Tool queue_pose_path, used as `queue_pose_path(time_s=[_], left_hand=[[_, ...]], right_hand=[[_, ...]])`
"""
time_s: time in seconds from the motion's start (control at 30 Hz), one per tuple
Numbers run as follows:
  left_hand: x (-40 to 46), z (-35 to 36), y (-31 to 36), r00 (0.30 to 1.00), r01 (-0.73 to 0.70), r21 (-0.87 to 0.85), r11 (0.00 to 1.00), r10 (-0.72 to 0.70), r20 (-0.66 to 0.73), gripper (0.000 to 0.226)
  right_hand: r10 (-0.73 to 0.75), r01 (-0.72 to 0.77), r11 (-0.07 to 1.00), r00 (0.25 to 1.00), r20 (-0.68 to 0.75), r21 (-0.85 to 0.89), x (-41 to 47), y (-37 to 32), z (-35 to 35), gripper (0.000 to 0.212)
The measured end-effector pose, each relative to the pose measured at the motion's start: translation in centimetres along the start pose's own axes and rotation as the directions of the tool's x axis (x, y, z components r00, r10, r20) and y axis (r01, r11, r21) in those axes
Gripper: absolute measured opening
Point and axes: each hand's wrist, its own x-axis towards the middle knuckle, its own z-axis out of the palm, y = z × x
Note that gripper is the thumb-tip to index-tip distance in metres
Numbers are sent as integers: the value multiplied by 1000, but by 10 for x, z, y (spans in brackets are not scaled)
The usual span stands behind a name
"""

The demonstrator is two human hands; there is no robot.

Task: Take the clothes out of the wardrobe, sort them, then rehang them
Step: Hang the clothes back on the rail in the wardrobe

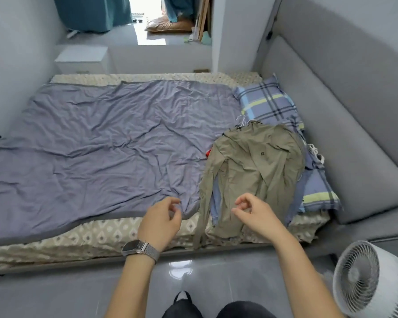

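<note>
Nearest me, at 6 o'clock, I see dark-clad knees (218,308) over a glossy grey floor (55,294), and at 4 o'clock a white round fan (368,283) stands on that floor. My two forearms reach forward to the bed's near edge. The left hand (161,222), a metal-banded watch (140,249) on its wrist, hovers over the patterned sheet (101,235) with its fingers loosely curled and gripping nothing. The right hand (255,214) hovers just above the lower hem of the olive-green jacket (251,166), thumb and fingers loosely curled toward each other, nothing between them. The hands are apart, with the jacket's left sleeve hanging down over the bed's edge between them.

The jacket lies flat at about 1 o'clock, topmost on a small pile of clothes: blue fabric (216,207) shows under its hem, and a scrap of red (207,153) peeks out at its left side. White hanger hooks (241,121) stick out at its collar, and more white hanger parts (317,154) show at its right side. The pile partly rests on a blue plaid pillow (267,104) against the grey padded headboard (342,125) at 2 o'clock.

From 9 to 12 o'clock a wrinkled purple-grey blanket (101,138) covers most of the bed. Beyond it, at 11 o'clock, stands a white nightstand (82,58), and further back teal curtains (90,12) hang by a bright doorway.
</note>
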Motion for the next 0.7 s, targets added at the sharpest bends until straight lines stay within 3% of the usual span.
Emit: queue_pose_path(time_s=[0.2,0.37,0.7], left_hand=[[65,24,25,988,-98,50,994,91,126,23],[122,59,52,973,-96,86,992,75,220,23],[242,165,153,980,-1,100,995,-18,198,25]], right_hand=[[116,-114,991,993,-21,65,21,24,-19,9],[194,-179,976,974,-118,123,74,58,-63,10],[172,-171,978,985,2,120,251,126,-185,12]])
